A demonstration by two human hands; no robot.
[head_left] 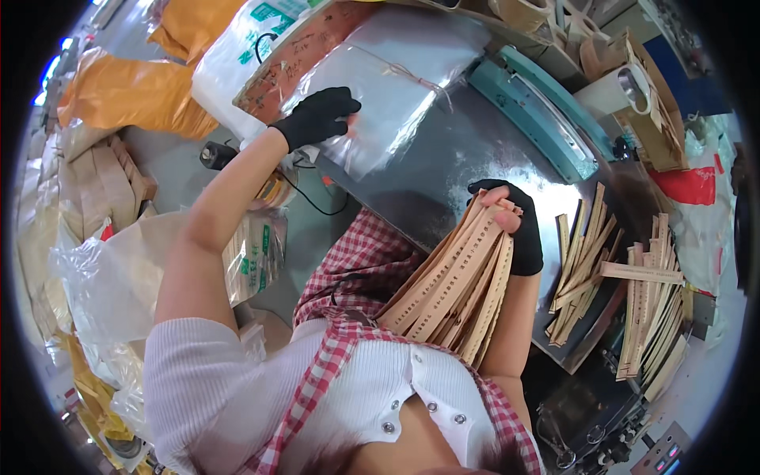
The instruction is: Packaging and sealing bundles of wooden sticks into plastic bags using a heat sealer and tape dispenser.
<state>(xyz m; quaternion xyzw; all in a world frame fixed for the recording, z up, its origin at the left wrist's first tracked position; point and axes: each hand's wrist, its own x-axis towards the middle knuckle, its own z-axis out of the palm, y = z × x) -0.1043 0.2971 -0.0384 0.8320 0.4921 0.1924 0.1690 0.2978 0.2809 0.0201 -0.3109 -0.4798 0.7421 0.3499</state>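
At three o'clock, by the grey bench [427, 170], the black-gloved right hand [518, 226] was clamped round the upper ends of thin, tan, printed flat strips [447, 293] fanning toward seven o'clock. At eleven o'clock the black-gloved left hand [319, 119] lay curled at clear, glossy plastic sheets [360, 75], though whether it pinched one I could not tell. The strips looked light, stiffish and apt to slide, best squeezed round their gathered ends; the sheets seemed limp and slippery, best taken by an edge.
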